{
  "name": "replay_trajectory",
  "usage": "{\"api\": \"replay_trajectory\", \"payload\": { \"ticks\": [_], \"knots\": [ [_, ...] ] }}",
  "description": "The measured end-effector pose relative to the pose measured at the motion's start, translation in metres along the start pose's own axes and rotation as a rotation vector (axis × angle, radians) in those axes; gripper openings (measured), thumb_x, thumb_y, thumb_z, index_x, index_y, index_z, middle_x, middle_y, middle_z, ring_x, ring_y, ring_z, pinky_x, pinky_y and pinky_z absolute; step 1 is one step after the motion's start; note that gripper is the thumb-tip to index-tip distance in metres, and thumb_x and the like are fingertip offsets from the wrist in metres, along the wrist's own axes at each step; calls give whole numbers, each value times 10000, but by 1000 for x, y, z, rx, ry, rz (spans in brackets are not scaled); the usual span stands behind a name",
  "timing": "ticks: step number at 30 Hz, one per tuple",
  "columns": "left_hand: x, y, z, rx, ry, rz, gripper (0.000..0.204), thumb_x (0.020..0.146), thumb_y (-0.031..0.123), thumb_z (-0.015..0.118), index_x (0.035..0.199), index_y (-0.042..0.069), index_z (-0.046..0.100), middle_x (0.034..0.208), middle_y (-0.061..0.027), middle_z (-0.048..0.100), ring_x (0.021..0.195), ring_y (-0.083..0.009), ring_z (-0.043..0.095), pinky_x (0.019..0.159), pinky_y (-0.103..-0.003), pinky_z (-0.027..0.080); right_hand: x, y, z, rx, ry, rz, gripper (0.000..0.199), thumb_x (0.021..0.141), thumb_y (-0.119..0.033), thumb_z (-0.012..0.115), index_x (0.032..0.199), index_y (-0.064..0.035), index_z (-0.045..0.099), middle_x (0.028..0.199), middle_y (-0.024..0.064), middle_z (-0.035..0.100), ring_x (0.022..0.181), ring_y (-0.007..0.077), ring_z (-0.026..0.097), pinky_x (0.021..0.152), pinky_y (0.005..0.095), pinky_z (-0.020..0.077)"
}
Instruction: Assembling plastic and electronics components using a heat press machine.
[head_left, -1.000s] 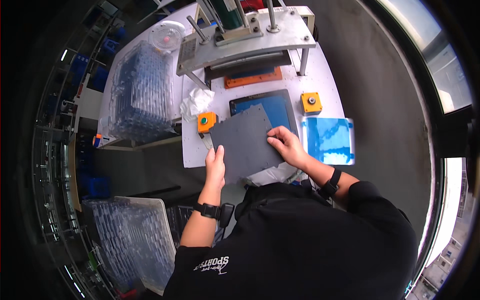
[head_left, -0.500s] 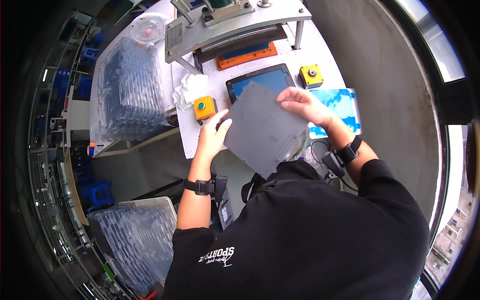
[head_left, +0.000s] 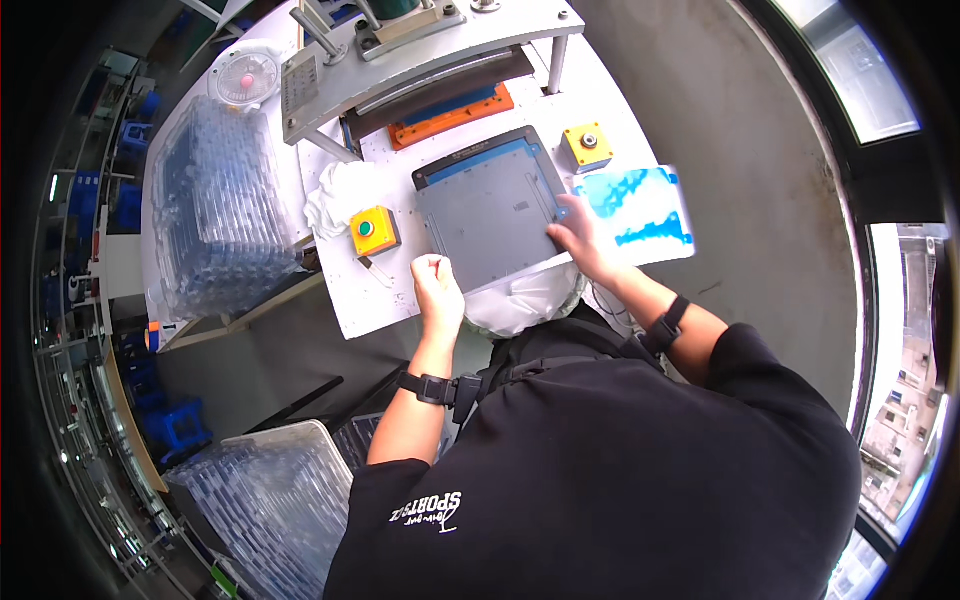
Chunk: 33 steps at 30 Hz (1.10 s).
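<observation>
A flat dark grey panel [head_left: 490,220], rather like a laptop's bottom cover, lies over a black-framed fixture with a blue bed [head_left: 488,150]. Only the fixture's far rim and a strip of blue show past it. At the panel's near left corner, my left hand [head_left: 438,290] has its fingers curled in a pinch at the edge. My right hand [head_left: 590,243] is by the right edge, thumb and fingers apart, the thumb close to the panel; its fingertips are slightly blurred.
A press [head_left: 430,50] stands behind, with an orange block [head_left: 450,118] under it. Yellow button boxes [head_left: 375,232] flank the fixture. A blue-and-white sheet [head_left: 635,212] lies right. Clear trays [head_left: 220,210] are stacked left, near a fan [head_left: 247,78] and crumpled white cloth [head_left: 338,198].
The grey panel, tilted and held up between both hands before, has come down flat over the fixture. My left hand has moved nearer; my right hand has shifted to the panel's right edge.
</observation>
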<state>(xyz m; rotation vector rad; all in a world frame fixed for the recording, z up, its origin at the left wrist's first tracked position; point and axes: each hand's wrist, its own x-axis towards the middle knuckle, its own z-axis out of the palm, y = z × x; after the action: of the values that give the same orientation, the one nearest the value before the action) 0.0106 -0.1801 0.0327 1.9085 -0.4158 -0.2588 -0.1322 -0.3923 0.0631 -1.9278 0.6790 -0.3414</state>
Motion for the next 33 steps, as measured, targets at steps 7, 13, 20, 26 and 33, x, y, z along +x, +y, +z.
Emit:
{"api": "replay_trajectory", "payload": {
  "ticks": [7,13,20,26,33],
  "knots": [
    [21,-21,22,327,189,267,104,890,81,553,937,11,493,1056,-214,608,995,-356,578,894,-426,437,43,22,3,-149,101,-269,111,832,-105,636,915,-45,594,847,129,601,814,316,587,730,364,468],
    [31,-27,41,389,165,107,140,868,87,575,947,8,492,1237,-232,529,1250,-385,405,1052,-479,284,58,45,5,-274,233,-434,140,773,-92,674,891,-97,598,1033,94,560,1019,304,523,871,418,391],
    [28,-27,53,424,196,110,145,850,62,591,932,18,481,1291,-206,488,1233,-371,413,1039,-470,294,55,60,4,-330,225,-418,150,758,-109,688,879,-111,599,1088,91,548,1113,299,484,944,440,333],
    [29,-34,43,562,168,166,171,818,55,618,924,45,483,1302,-187,480,1253,-360,389,1042,-486,275,50,57,6,-347,187,-413,151,753,-108,689,868,-92,593,1118,112,540,1119,298,481,958,443,322],
    [31,-25,44,616,81,111,141,837,117,610,924,72,509,1271,-167,492,1251,-362,380,1023,-492,288,53,58,4,-349,189,-404,153,751,-93,664,872,-88,572,1145,113,530,1110,297,484,959,443,318]
  ]
}}
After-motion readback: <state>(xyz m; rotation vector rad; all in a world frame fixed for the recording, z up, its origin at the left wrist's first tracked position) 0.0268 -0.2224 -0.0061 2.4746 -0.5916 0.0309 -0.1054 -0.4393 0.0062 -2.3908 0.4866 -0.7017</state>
